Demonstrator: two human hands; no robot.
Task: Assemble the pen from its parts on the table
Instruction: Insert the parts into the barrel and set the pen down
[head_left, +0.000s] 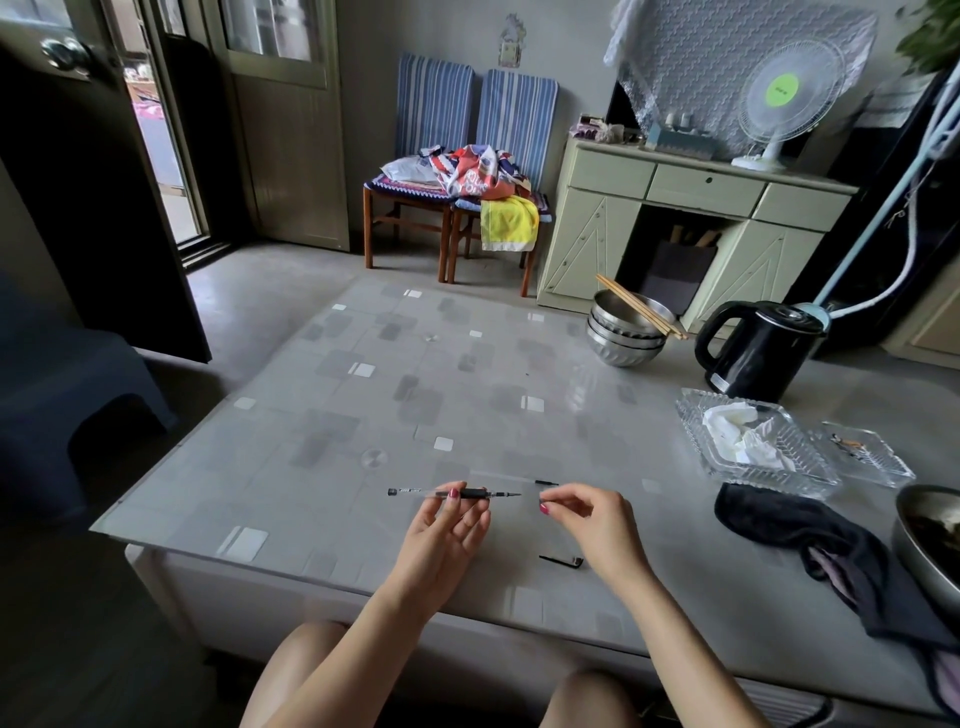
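- Tabletop (363, 395): glass-covered, carrying the pen parts near its front edge; a glass dish (753, 447) and a dark cloth (810, 540) are lying off to the right.
- Left hand (447, 530): palm up, fingers closing on the pen body (452, 492), keeping it level just above the tabletop.
- Right hand (587, 519): fingertips pinching together; whether anything small is between them cannot be told.
- Pen body: long axis running left to right, tip pointing toward the right hand.
- Clear tube (514, 478): lying just beyond both hands, parallel to the pen body.
- Black clip piece (561, 560): lying beside the right wrist, nearer the right hand.
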